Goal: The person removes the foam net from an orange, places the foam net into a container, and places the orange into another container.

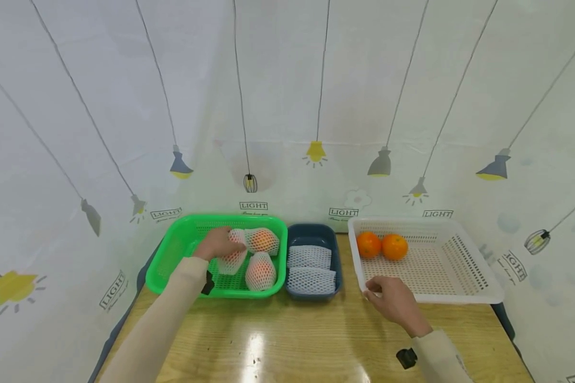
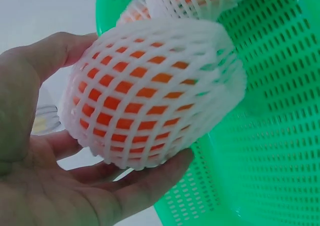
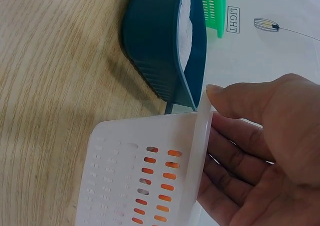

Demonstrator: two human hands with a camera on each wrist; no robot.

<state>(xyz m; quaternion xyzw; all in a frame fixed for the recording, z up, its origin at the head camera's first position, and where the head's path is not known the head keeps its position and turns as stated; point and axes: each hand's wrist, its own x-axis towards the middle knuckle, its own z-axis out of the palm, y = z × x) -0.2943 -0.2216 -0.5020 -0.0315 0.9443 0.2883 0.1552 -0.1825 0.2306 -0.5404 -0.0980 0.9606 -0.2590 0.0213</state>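
My left hand (image 1: 219, 243) grips an orange fruit in a white foam net (image 2: 135, 96), thumb on one side and fingers beneath it. This fruit is over the green basket (image 1: 160, 271), where two more netted fruits, one at the back (image 1: 263, 242) and one in front (image 1: 261, 272), lie to its right. At the near-left corner of the white basket (image 1: 479, 295), my right hand (image 1: 395, 300) holds the rim, its thumb at the edge and fingers behind it. Two bare oranges (image 1: 394, 247) sit in that basket's back left corner.
Between the two baskets stands a dark blue tray (image 1: 313, 230) with flat white foam nets (image 1: 311, 280) inside. All three containers stand on a wooden table (image 1: 292, 335), near a pale curtain (image 1: 287, 106) printed with lamps.
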